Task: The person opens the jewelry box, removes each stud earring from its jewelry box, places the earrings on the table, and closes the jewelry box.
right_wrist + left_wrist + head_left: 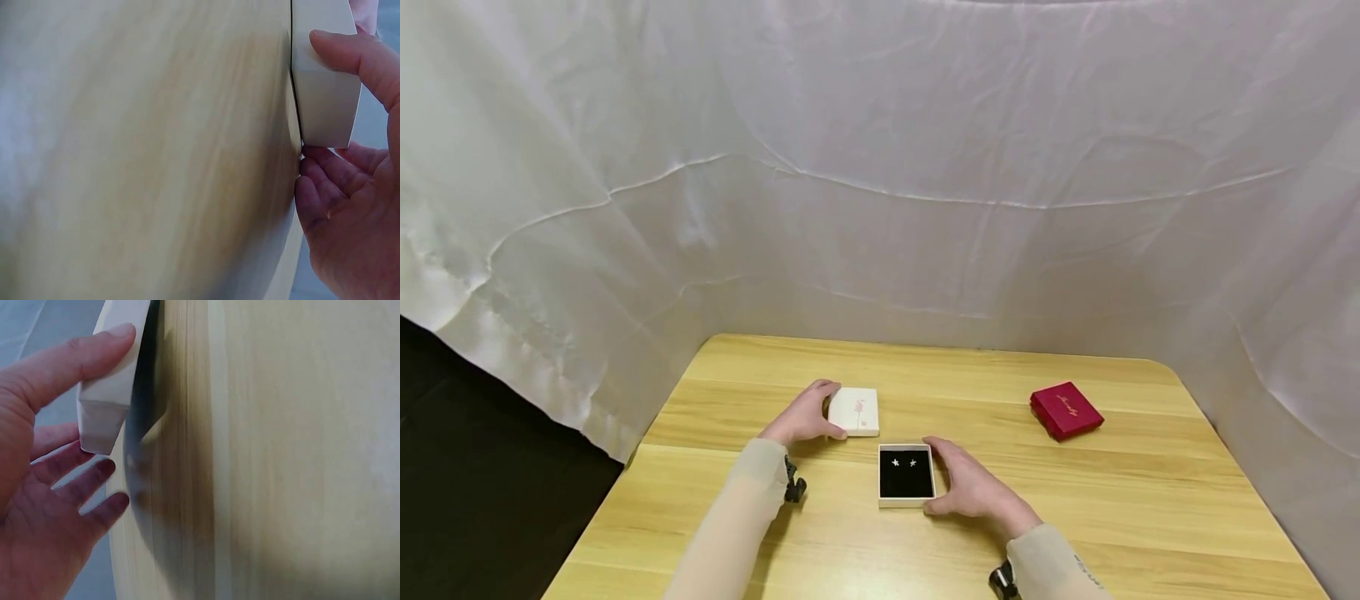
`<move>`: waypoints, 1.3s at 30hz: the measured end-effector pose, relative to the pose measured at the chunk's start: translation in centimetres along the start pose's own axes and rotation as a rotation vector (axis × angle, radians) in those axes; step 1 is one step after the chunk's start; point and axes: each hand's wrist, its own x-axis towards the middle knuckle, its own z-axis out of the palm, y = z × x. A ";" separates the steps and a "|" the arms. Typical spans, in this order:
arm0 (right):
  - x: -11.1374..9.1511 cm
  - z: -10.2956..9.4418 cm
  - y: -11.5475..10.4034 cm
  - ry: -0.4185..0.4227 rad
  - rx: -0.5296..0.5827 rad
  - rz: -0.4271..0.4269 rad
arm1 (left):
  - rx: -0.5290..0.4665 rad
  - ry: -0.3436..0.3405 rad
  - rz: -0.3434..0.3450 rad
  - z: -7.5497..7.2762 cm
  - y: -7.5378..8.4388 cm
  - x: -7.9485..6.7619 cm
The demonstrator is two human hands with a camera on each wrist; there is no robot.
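Observation:
In the head view my left hand (807,413) grips a white box lid (855,410) with a pink flower print, thumb at the near edge and fingers at the far edge. The left wrist view shows a dark shadow beneath the lid (109,412). My right hand (973,485) holds the white jewelry box (907,502) by its right side, thumb on the front wall and fingers at the back. Inside lies a black pad (906,482) bearing two small star-shaped earrings (896,462). In the right wrist view the box (322,94) sits on the tabletop.
A red jewelry box (1067,410) with gold lettering lies closed at the right of the wooden table (970,383). White cloth (925,250) hangs around the back and sides. A black device (793,482) is strapped at the left wrist.

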 end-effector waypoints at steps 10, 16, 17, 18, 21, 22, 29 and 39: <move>0.1 0.2 -0.3 -0.002 -0.009 0.001 | 0.027 0.003 -0.009 0.3 -0.3 0.4; 0.0 0.1 -0.5 -0.006 -0.002 0.007 | 0.020 0.005 -0.017 0.3 -0.5 0.2; 0.0 0.1 -0.5 -0.008 0.001 0.010 | 0.018 0.002 -0.021 0.3 -0.5 0.2; 0.0 0.1 -0.5 -0.012 0.004 0.013 | 0.015 0.002 -0.020 0.3 -0.5 0.1; 0.0 0.0 -0.6 -0.016 0.037 0.025 | 0.016 0.009 -0.026 0.1 -0.5 -0.1; -0.1 0.0 -0.7 -0.013 0.052 0.030 | 0.015 0.012 -0.033 0.0 -0.5 -0.2; 0.0 -0.2 -0.9 0.010 0.061 0.038 | 0.015 0.060 -0.037 -0.6 0.8 -1.7; 0.1 -0.5 -1.0 0.028 0.060 0.027 | 0.015 0.125 0.100 0.4 4.1 -4.4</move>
